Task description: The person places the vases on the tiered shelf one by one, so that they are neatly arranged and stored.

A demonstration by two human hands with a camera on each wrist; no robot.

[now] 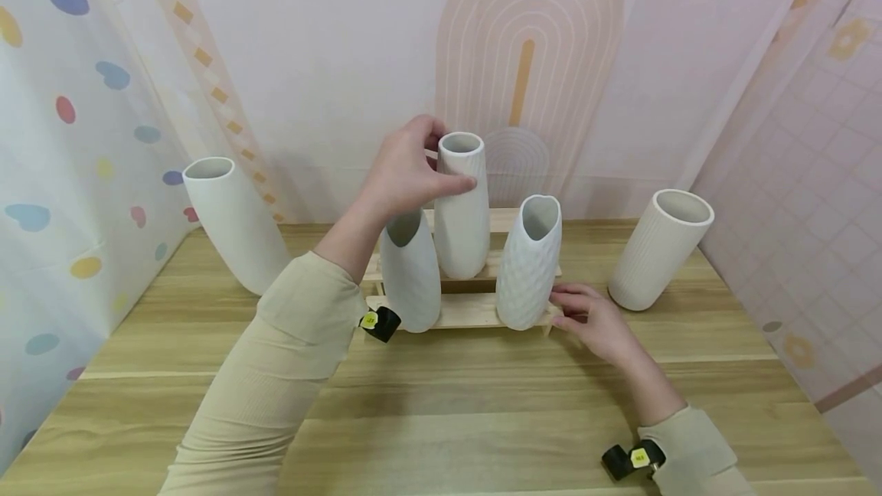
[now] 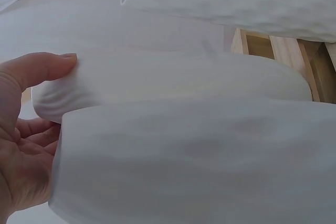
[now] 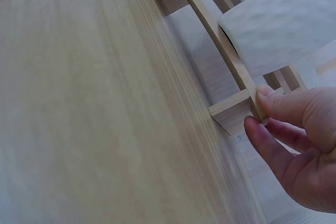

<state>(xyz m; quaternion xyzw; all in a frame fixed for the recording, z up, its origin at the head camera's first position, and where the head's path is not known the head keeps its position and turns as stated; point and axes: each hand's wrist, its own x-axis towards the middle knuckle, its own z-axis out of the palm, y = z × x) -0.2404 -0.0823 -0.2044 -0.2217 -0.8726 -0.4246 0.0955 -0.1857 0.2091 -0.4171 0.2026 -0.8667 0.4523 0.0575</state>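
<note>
A small stepped wooden rack [image 1: 468, 312] stands on the table and carries three white vases. My left hand [image 1: 406, 167] grips the upper part of the tall white vase [image 1: 463, 224] on the higher step, thumb across its front and fingers behind it. In the left wrist view this vase [image 2: 173, 77] lies partly behind a dimpled one. My right hand [image 3: 299, 145] pinches the right end of the front slat [image 3: 239, 69] between thumb and fingers. On that front step stand a dimpled vase [image 1: 413, 282] at left and a diamond-textured vase [image 1: 529, 274] at right.
A smooth white vase [image 1: 237, 228] stands on the wooden table [image 1: 441, 419] at the left. A ribbed white vase [image 1: 658, 251] is on the right. Patterned curtains [image 1: 344, 60] hang behind and at both sides.
</note>
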